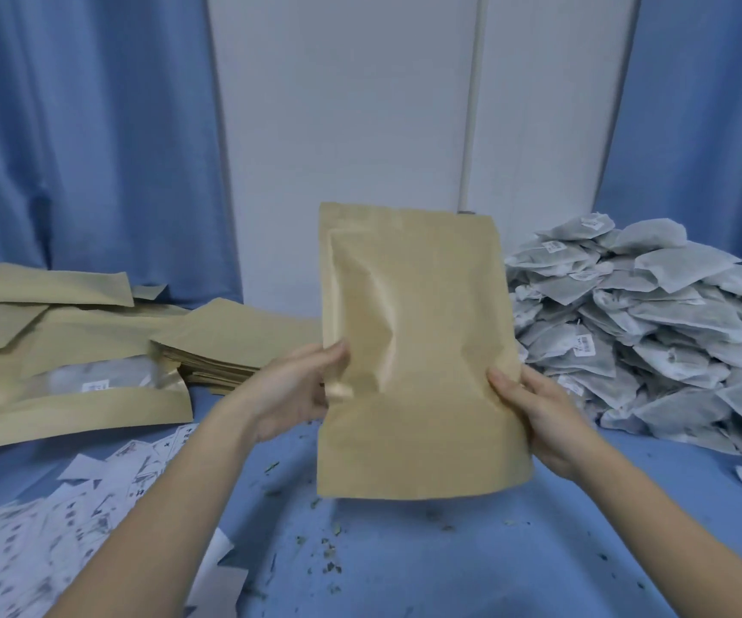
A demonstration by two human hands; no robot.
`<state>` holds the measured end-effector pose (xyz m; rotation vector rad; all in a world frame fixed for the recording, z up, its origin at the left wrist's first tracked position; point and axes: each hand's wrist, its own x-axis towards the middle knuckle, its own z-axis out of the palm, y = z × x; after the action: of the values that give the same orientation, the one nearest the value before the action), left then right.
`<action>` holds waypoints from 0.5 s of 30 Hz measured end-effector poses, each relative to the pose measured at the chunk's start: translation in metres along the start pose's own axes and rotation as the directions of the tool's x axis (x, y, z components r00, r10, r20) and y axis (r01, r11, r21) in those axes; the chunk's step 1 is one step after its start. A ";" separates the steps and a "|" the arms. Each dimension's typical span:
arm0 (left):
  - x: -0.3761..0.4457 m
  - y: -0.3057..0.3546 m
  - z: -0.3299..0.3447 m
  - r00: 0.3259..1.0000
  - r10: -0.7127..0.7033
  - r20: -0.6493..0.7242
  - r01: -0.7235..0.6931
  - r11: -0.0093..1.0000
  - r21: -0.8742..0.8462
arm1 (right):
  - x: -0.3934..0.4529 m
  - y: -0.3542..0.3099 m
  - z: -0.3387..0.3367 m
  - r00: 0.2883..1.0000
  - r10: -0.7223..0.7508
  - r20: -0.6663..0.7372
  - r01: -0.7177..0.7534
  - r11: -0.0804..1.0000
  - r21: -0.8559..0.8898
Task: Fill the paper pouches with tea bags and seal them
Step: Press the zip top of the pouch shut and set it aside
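Left hand and right hand gripped the pouch sides, upright; the top needed firm, even pressing.

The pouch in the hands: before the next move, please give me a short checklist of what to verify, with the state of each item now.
1. Left hand grips the pouch edge: ok.
2. Right hand grips the other edge: ok.
3. Pouch upright and off the table: ok.
4. Pouch top sealed: cannot tell; only the back faces the camera.
5. Pouch holds tea bags: cannot tell; the body bulges a little, but the paper hides the inside.
6. Tea bags within reach: ok, piled at the right.
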<state>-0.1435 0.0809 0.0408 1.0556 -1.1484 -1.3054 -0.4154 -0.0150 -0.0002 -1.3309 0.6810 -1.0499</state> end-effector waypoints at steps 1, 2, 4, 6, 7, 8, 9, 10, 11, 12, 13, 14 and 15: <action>-0.005 -0.007 -0.006 0.999 -0.043 0.015 0.043 0.999 0.027 | 0.002 0.005 0.006 1.000 0.023 0.005 -0.024 0.999 0.049; -0.009 -0.013 -0.012 0.998 -0.057 0.003 0.057 0.998 0.002 | 0.003 0.008 0.014 0.999 0.051 0.019 -0.052 0.994 0.094; -0.019 -0.019 -0.028 0.997 -0.021 -0.073 0.011 0.990 -0.144 | 0.011 0.010 0.037 0.993 0.108 0.048 -0.115 0.978 0.172; -0.030 -0.016 -0.051 0.985 0.061 -0.164 -0.113 0.937 -0.331 | 0.033 0.007 0.074 0.982 0.171 0.085 -0.187 0.950 0.250; -0.035 -0.013 -0.065 0.969 0.125 -0.212 -0.210 0.868 -0.450 | 0.050 0.002 0.103 0.973 0.203 0.110 -0.226 0.935 0.275; -0.040 -0.011 -0.079 0.941 0.200 -0.274 -0.326 0.754 -0.570 | 0.068 -0.006 0.139 0.965 0.218 0.147 -0.252 0.925 0.284; -0.044 -0.009 -0.092 0.904 0.253 -0.346 -0.426 0.621 -0.659 | 0.088 -0.015 0.181 0.956 0.215 0.198 -0.263 0.927 0.267; -0.048 -0.006 -0.104 0.871 0.261 -0.417 -0.490 0.523 -0.697 | 0.105 -0.025 0.228 0.946 0.203 0.254 -0.264 0.936 0.235; -0.049 -0.005 -0.115 0.844 0.227 -0.486 -0.530 0.489 -0.693 | 0.117 -0.033 0.273 0.935 0.188 0.300 -0.243 0.957 0.159; -0.049 -0.005 -0.123 0.822 0.171 -0.544 -0.547 0.505 -0.667 | 0.123 -0.029 0.307 0.921 0.126 0.369 -0.163 0.984 0.071; -0.049 -0.005 -0.131 0.802 0.117 -0.586 -0.544 0.548 -0.635 | 0.128 -0.022 0.334 0.920 0.097 0.379 -0.095 0.995 -0.024; -0.048 -0.008 -0.139 0.786 0.072 -0.614 -0.531 0.590 -0.609 | 0.131 -0.013 0.360 0.923 0.119 0.366 -0.083 0.990 -0.111; -0.047 -0.012 -0.145 0.773 0.039 -0.633 -0.517 0.617 -0.593 | 0.131 -0.005 0.382 0.925 0.174 0.337 -0.113 0.975 -0.193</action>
<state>0.0006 0.1194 0.0066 0.5125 -0.2184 -0.9307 -0.0240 0.0343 0.0880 -1.5446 0.5953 -0.6205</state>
